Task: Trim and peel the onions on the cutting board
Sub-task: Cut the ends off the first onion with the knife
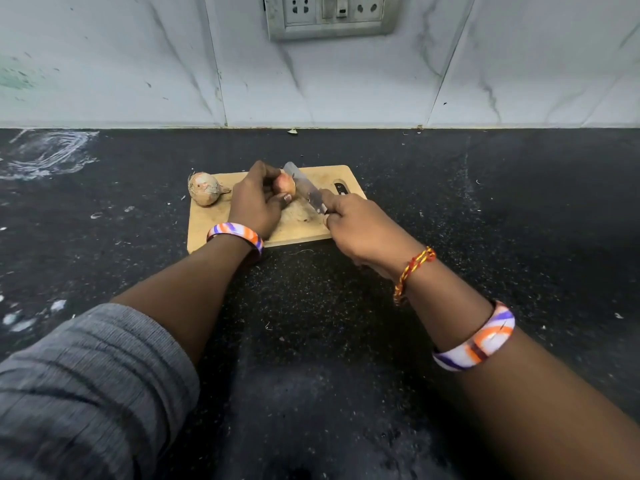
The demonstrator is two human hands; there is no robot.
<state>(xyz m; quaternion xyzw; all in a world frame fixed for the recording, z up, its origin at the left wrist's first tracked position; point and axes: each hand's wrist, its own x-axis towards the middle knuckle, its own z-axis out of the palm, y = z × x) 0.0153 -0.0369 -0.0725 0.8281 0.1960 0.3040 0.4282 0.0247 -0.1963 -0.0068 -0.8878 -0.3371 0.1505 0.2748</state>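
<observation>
A small pinkish onion (286, 186) sat on the cutting board (221, 223), gripped in the left hand's (255, 202) curled fingers. The right hand (360, 230) clasped a knife (304, 188), its blurred blade seemingly touching that onion. Left of the left hand lay an unpeeled onion (205, 193).

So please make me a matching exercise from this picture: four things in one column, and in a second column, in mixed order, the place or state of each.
Things:
1. knife
2. unpeeled onion
3. pink onion
4. cutting board

Places or states:
A. lies alone at the board's left edge
B. held in the left hand
C. lies on the black counter
D. gripped by the right hand, blade at the held onion

Pairs: 1-D, 2-A, 3-B, 4-C
</observation>
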